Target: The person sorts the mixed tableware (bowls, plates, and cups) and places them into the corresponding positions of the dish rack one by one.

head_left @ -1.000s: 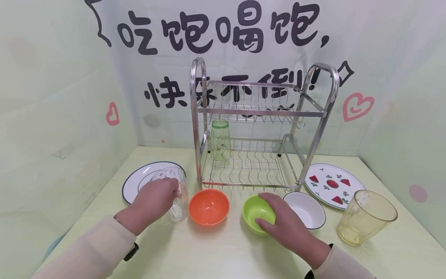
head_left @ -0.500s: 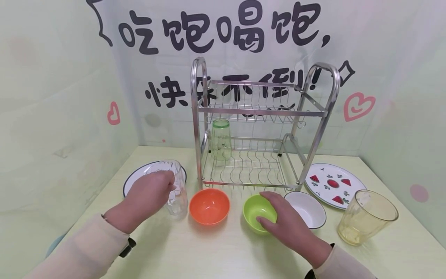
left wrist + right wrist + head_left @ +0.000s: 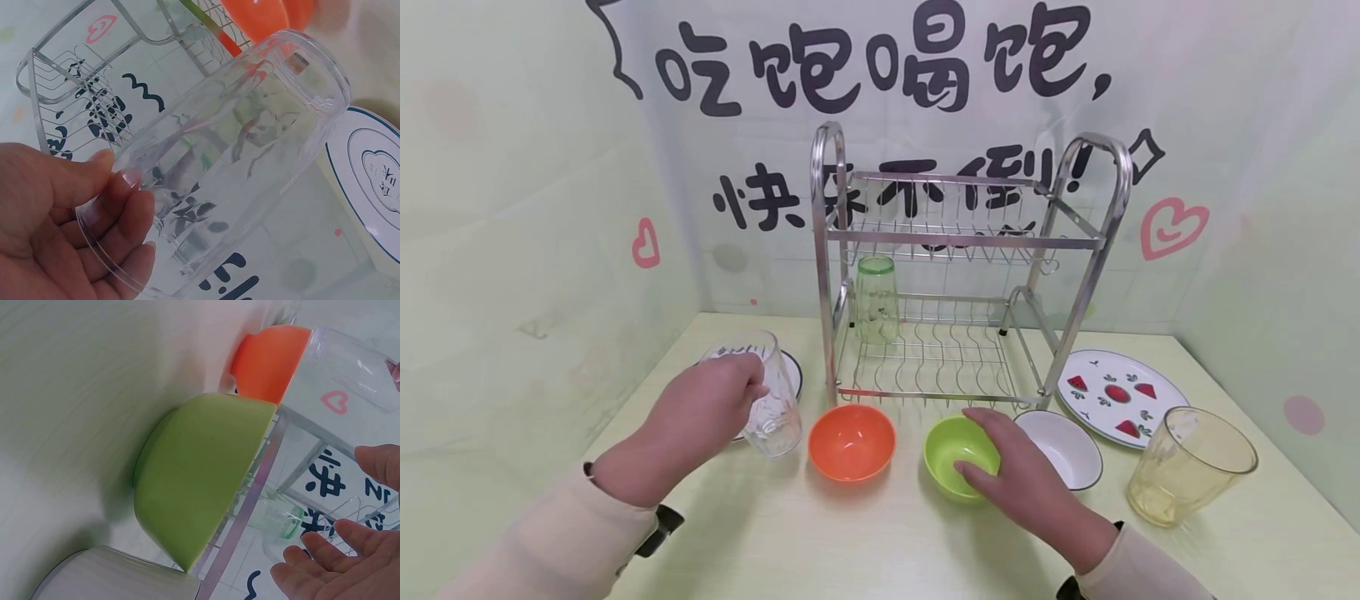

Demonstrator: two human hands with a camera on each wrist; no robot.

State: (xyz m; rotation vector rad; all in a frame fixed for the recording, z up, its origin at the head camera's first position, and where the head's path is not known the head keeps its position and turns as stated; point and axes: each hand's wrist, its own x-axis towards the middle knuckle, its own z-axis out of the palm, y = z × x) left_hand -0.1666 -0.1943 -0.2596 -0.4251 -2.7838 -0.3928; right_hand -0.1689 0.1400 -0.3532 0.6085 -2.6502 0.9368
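Note:
My left hand [image 3: 696, 412] pinches a clear drinking glass [image 3: 777, 423] by its rim, thumb on one side and fingers on the other, plain in the left wrist view. The glass [image 3: 250, 144] tilts, its thick base pointing away from the hand, in front of a blue-rimmed white plate [image 3: 793, 379]. Over a lime-green bowl [image 3: 947, 454] hovers my right hand [image 3: 1030, 492], fingers relaxed and spread. In the right wrist view a gap parts that hand [image 3: 350, 565] from the upright bowl [image 3: 200, 469]. An orange bowl [image 3: 852, 446] sits between both hands.
A two-tier metal dish rack [image 3: 962, 242] stands behind the bowls, with a green glass [image 3: 877, 304] on its lower tier. To the right are a white bowl [image 3: 1067, 450], a watermelon-patterned plate [image 3: 1097, 408] and a yellow glass [image 3: 1172, 492]. Fabric walls enclose the table.
My left hand has lifted the clear glass and shifted it slightly left and away from me, so it covers more of the plate. The right hand stays almost still over the green bowl.

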